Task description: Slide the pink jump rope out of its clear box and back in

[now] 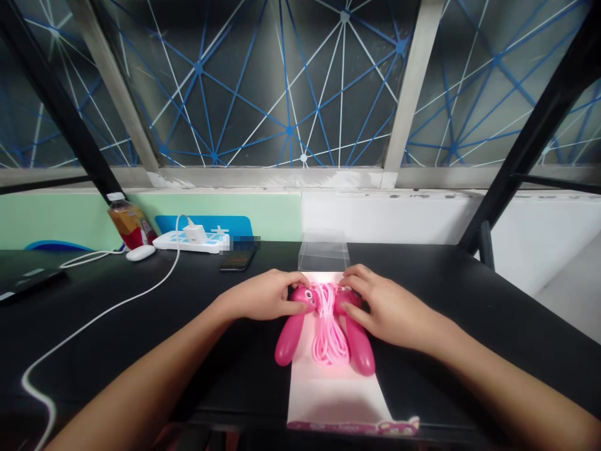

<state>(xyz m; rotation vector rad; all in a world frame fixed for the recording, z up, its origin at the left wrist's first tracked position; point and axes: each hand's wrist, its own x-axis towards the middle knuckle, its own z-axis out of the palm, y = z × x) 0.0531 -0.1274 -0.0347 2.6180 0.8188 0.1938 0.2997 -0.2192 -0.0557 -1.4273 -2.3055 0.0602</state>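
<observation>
A pink jump rope lies on a pale card insert (338, 401) in front of me, its light pink cord (330, 338) coiled in a bundle between two dark pink handles. My left hand (270, 294) grips the head of the left handle (290, 338) between thumb and fingers. On the other side, my right hand (382, 304) has its thumb and fingers around the top of the right handle (360, 347). Both handles point down and outward toward me. Just beyond my hands stands a clear plastic box (323, 252), partly hidden by the card.
A phone (237, 258) lies behind my left hand, near a white power strip (206, 242) with a charger (195, 233). Further left are a drink bottle (129, 222), a white mouse (140, 253) and a long white cable (117, 305). Black frame posts (511, 169) rise at both sides.
</observation>
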